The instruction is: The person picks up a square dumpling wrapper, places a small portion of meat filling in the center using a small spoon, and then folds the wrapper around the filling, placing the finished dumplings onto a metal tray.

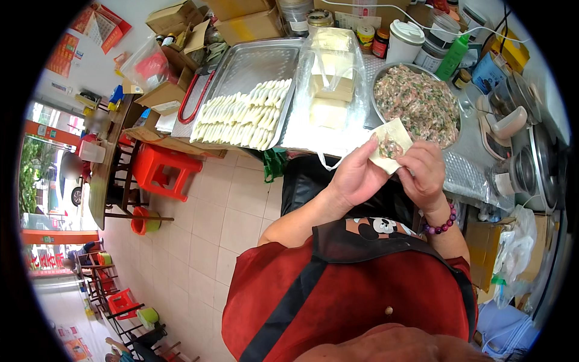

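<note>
A pale square dough wrapper (396, 130) with a dab of minced-meat filling (389, 148) on it lies across the fingers of my left hand (355, 174), its thumb along the near edge. The fingertips of my right hand (425, 169) pinch the wrapper's right side, by the filling; whether a small tool is inside that hand is hidden. Just beyond my hands stands a round metal basin (375, 102) heaped with minced meat and green bits (416, 102). To its left, stacks of square wrappers (332, 86) lie in a clear plastic bag (301, 90).
At the left, a metal tray (253, 59) holds rows of folded dumplings (242, 115). A red-handled tool (195, 97) lies beside it. Jars, a white lidded cup (405, 40) and a green bottle (453, 56) crowd the back right. A red plastic stool (165, 167) stands on the tiled floor.
</note>
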{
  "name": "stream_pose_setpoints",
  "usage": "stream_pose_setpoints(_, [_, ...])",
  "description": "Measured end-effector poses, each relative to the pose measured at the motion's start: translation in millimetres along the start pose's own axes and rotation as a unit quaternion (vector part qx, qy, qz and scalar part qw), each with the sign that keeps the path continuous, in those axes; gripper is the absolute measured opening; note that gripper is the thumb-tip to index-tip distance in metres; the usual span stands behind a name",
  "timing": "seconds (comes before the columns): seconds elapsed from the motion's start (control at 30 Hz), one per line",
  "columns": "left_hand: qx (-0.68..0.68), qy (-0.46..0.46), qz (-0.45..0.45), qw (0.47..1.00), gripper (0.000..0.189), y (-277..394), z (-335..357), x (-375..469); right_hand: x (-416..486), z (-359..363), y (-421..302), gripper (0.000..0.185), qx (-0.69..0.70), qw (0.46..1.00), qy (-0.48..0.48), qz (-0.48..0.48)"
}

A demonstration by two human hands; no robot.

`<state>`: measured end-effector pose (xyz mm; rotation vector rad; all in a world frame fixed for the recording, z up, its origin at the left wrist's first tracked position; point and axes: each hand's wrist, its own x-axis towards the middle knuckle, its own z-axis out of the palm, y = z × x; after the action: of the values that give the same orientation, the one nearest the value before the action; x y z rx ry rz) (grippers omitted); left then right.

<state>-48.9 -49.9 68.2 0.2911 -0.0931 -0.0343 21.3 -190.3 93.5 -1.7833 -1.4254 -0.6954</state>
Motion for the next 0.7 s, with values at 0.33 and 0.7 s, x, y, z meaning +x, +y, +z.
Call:
stream_pose_setpoints(0.33, [0.101,0.001,0.031,0.994,0.035,-20,-19,2,10,5,2,0.021,0.019,0.995,0.054,0.087])
stream_pose_setpoints(0.7, [0.055,0.006,-0.046,0.997,0.052,-13,-18,1,2,8,-6,0.021,0.021,0.984,0.091,0.150])
